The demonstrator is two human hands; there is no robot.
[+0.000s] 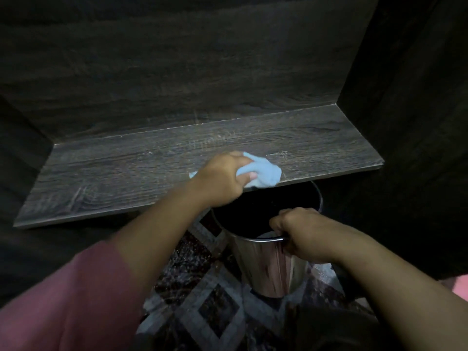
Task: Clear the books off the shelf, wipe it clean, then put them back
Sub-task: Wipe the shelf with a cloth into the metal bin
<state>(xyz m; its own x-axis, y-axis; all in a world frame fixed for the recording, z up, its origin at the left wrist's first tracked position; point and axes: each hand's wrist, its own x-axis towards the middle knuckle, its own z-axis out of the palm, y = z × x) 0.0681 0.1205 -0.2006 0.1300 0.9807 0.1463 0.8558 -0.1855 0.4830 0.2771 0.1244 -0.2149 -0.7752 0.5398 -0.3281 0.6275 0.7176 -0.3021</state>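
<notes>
Dark wooden shelf (114, 178), left grip (222, 179) bunched round a pale blue cloth (266, 172) at its front edge, right grip (301, 236) curled over the rim of a metal bin (266, 269) below

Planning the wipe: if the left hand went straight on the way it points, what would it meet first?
Likely only bare shelf, then the dark side panel at right; depth is unclear.

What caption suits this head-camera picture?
Left hand grips a crumpled light blue cloth on the dark wood-grain shelf; right hand holds a shiny metal bin by its rim below the shelf edge.
</notes>
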